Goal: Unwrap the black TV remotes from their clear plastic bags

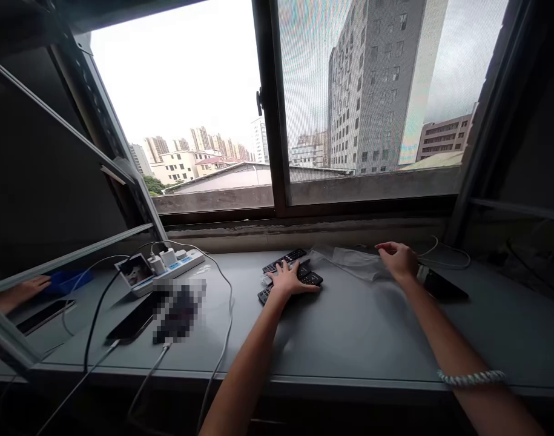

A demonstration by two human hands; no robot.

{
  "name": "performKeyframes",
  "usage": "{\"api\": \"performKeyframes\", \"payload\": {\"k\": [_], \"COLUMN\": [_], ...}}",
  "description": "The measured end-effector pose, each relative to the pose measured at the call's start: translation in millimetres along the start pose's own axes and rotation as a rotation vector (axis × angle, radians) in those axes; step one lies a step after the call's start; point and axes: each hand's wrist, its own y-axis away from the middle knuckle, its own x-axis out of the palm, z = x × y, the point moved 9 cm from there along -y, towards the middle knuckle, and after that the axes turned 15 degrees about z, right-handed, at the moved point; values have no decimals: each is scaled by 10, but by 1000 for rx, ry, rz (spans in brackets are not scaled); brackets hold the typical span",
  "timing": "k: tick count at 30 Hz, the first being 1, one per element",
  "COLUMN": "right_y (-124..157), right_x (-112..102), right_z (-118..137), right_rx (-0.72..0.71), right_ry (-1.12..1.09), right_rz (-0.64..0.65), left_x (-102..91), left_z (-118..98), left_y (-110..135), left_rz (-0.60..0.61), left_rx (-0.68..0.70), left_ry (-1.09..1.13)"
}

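Observation:
My left hand point(286, 280) lies spread over a loose group of black remote controls point(310, 278), its fingers apart and its palm covering part of them. Another remote control point(289, 259) shows just beyond its fingertips. On the right, my right hand point(398, 261) is raised a little above the desk, thumb and fingers drawn together. Whether anything thin is pinched there, I cannot tell. Clear plastic bags point(349, 259) lie flat between the hands, reaching close to the right fingertips. A dark, flat box-like object point(442, 283) rests beside my right wrist.
A power strip point(181, 264) with plugs and a small picture-like card point(135, 270) stand at left. Nearer lie a phone point(138, 318) and a blurred-out item point(181, 312), both cabled. Cables trail over the desk's front edge. Another person's hand point(29, 290) and a blue tray point(68, 281) appear far left.

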Motion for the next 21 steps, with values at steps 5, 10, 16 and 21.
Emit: {"api": "performKeyframes", "payload": {"k": [5,10,16,21], "right_y": [-9,-1,6,28], "right_x": [44,77,90,216], "right_z": [21,83,117,248], "right_rx": [-15,-36,-53,-140], "right_ry": [-14,-17,-7,-35], "right_rz": [32,62,70,158], "left_x": [-220,-237,-176,-45], "left_z": [41,-45,-304,-686], "left_y": [122,179,215,288], "left_rz": [-261,-307,-293,-323], "left_rx": [-142,-116,81,367], "left_ry": [-90,-98,-107,-145]}}
